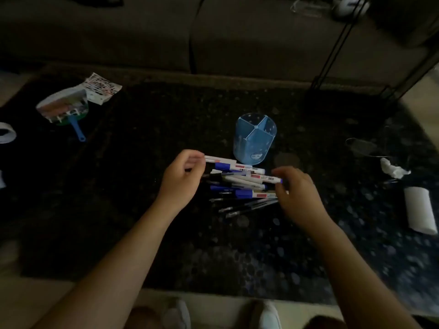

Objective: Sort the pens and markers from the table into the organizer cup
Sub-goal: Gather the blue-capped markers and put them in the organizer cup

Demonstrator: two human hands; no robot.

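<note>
A translucent blue organizer cup (254, 138) with three inner compartments stands upright on the dark table, with nothing seen inside. Just in front of it lies a pile of pens and markers (240, 184): white markers with blue caps on top, thin dark pens at the near edge. My left hand (184, 178) is at the pile's left end, its fingers curled around the end of the top white marker (219, 159). My right hand (298, 191) is at the pile's right end, fingers bent over the marker tips; whether it grips one is unclear.
A packaged item with a blue handle (69, 110) lies far left, beside a tape roll (6, 135) at the left edge. A crumpled tissue (393, 170), a white roll (419, 210) and clear glasses (363, 146) sit to the right. A sofa (213, 39) runs behind the table.
</note>
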